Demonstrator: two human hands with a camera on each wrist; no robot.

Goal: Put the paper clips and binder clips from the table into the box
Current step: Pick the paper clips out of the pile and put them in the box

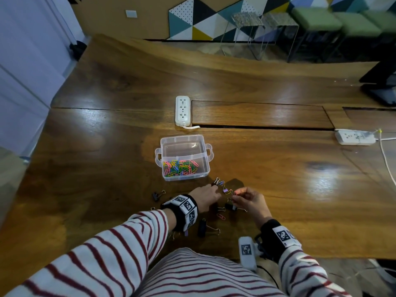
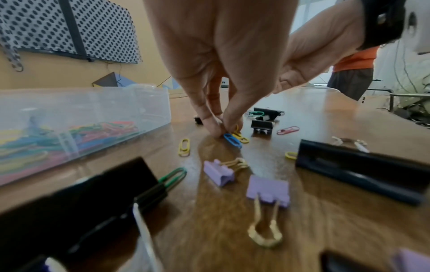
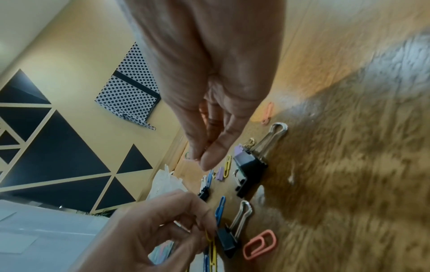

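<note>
Gathering loose paper clips at 6 o'clock of the box [image 1: 184,157].
Left hand [image 2: 223,127] pinching a blue clip [image 2: 232,140] and a yellow one; right hand [image 1: 249,200] pinching a pink clip [image 1: 236,192]; next, carrying to the front compartment.

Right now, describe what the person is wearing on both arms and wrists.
Both arms wear white long sleeves with dark red stripes. The left wrist carries a black band set with white blocks printed with black square code patterns. The right wrist has a black band with a similar code tag, plus a white tagged unit trailing a thin black cable.
</note>
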